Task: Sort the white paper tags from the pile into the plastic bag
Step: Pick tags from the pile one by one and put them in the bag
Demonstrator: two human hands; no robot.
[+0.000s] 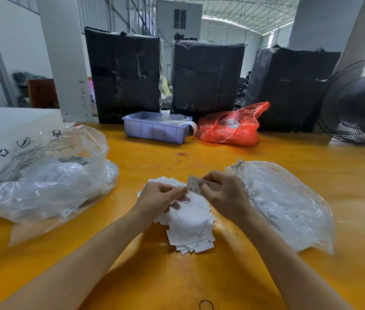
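Orange table (266, 157) — both hands pinching one tag (194, 185) above pile (190, 222), clear bags either side.

Yellow-orange table (244, 265), white tags (190, 224) with black print, clear bags (289, 204) with black printed marks, lilac-blue tray (154, 130), red bag (230, 128), black wrapped bales (123, 74) far.

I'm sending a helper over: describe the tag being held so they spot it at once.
On the yellow table, find the pile of white tags at its middle. Just above it, the right hand pinches one tag, with the left hand at its edge. It alone is lifted, showing print and an S.
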